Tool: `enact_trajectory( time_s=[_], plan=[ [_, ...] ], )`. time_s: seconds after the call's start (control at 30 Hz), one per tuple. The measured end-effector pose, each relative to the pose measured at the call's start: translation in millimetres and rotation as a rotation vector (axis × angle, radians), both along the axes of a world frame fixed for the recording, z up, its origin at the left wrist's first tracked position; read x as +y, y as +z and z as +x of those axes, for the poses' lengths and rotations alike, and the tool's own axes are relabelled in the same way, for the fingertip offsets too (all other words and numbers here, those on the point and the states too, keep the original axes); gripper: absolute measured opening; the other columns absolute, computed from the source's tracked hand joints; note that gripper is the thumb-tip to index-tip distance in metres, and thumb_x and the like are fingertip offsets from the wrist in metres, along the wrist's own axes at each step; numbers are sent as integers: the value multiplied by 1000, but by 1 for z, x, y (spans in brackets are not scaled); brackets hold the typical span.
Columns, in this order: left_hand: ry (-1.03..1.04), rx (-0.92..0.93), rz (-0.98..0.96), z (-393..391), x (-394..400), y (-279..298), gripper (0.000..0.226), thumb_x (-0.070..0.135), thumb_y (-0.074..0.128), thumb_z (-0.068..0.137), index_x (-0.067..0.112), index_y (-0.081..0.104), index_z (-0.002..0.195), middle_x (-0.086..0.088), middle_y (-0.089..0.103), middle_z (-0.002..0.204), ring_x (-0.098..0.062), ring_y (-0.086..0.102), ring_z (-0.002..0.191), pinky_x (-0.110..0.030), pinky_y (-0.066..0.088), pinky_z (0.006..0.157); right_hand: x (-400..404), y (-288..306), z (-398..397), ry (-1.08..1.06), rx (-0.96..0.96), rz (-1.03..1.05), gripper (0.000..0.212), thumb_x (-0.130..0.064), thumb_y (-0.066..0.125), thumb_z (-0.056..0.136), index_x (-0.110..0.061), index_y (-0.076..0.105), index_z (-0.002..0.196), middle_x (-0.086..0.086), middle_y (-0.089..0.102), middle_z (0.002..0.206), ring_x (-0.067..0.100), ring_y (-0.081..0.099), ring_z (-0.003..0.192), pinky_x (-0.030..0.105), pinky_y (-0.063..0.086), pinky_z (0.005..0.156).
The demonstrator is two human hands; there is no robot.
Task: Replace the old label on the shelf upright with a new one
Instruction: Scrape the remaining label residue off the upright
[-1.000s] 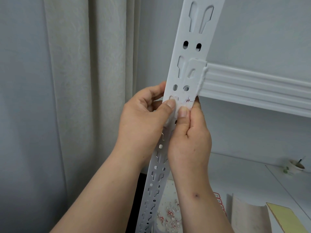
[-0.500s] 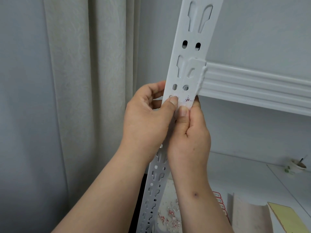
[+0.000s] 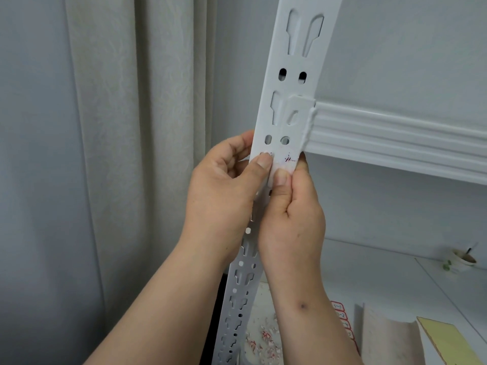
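Just under the crossbeam (image 3: 395, 135), the old label (image 3: 283, 164) is being scraped off the shelf upright (image 3: 292, 83). It's pinched by both thumbs, left hand (image 3: 224, 188) and right hand (image 3: 292, 206) wrapped around the upright's edges, probably for leverage.

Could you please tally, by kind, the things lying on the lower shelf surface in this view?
Cup: 1
Sheet of red-bordered labels: 1
Yellow pad: 1
Pale folded cloth or paper: 1
Pile of torn label scraps: 1
Total: 5
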State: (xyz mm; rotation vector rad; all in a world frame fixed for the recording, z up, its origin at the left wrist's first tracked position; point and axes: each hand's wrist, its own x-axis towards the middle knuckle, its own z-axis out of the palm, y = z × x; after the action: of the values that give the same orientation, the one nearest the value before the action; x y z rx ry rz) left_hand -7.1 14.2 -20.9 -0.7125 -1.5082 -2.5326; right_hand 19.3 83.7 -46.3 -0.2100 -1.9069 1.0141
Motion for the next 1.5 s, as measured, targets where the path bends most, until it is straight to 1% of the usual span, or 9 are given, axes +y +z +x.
enact_trajectory(
  time_s=[0.17, 0.37, 0.53, 0.77, 0.93, 1.03, 1.17, 1.3, 1.5],
  plan=[
    [-23, -3, 81, 11, 0, -4, 48, -5, 61, 92, 17, 55, 134, 5, 71, 124, -1, 67, 111, -18, 53, 93, 0, 2, 1, 17, 1, -19, 48, -43, 27, 92, -33, 45, 136, -11, 64, 109, 8, 60, 98, 12, 43, 73],
    [249, 55, 36, 17, -2, -11, 23, 17, 72, 79, 40, 70, 81, 15, 69, 119, -1, 62, 117, -34, 44, 107, 4, 4, 8, 60, -35, -50, 43, -44, 30, 95, -38, 45, 135, -12, 66, 108, 7, 62, 96, 17, 47, 75],
    [248, 18, -33, 26, -7, -23, 13, 25, 70, 74, 37, 73, 71, 14, 71, 101, -2, 66, 98, -25, 47, 91, -1, -18, 33, 57, 11, -267, 42, -36, 51, 95, -44, 43, 135, -22, 55, 131, -5, 52, 118, 23, 45, 99],
    [150, -107, -53, 41, -9, -48, 20, 11, 74, 75, 28, 72, 64, 3, 66, 67, -9, 57, 65, -14, 49, 59, -7, -26, 60, 179, 45, -419, 16, -42, 65, 74, -40, 70, 89, -10, 71, 81, 4, 66, 77, 13, 48, 68],
    [119, -68, -95, 52, -4, -56, 8, 14, 67, 70, 19, 71, 64, -22, 69, 79, -37, 69, 71, -35, 58, 64, -2, -20, 66, 375, -50, -621, 21, -39, 77, 71, -19, 70, 75, 3, 69, 69, 13, 65, 64, 22, 52, 60],
    [127, -52, -125, 56, -3, -56, 10, 16, 67, 71, 20, 71, 64, -22, 66, 80, -29, 65, 66, -30, 53, 60, 0, -23, 67, 397, -98, -706, 28, -38, 72, 69, -11, 69, 73, 17, 68, 72, 33, 63, 67, 42, 55, 68],
    [141, -61, -131, 60, -2, -57, 11, 15, 65, 70, 20, 72, 63, -17, 65, 77, -20, 61, 62, -31, 53, 56, 2, -20, 71, 460, -138, -767, 28, -33, 77, 71, -10, 66, 62, 1, 54, 53, 13, 49, 53, 29, 42, 59],
    [172, -54, -151, 59, -2, -62, 15, 15, 67, 73, 25, 77, 67, -10, 69, 78, -32, 66, 73, -42, 57, 68, 4, -22, 72, 494, -129, -797, 21, -21, 65, 82, -10, 70, 65, 3, 59, 57, 11, 48, 54, 27, 42, 59],
    [121, -65, -200, 59, -3, -64, 40, -3, 62, 90, 32, 81, 85, 5, 73, 88, -10, 70, 87, -24, 50, 80, 12, -28, 75, 387, -165, -739, 17, -17, 64, 87, -14, 71, 71, 0, 66, 64, 9, 53, 56, 28, 46, 64]
  ],
)
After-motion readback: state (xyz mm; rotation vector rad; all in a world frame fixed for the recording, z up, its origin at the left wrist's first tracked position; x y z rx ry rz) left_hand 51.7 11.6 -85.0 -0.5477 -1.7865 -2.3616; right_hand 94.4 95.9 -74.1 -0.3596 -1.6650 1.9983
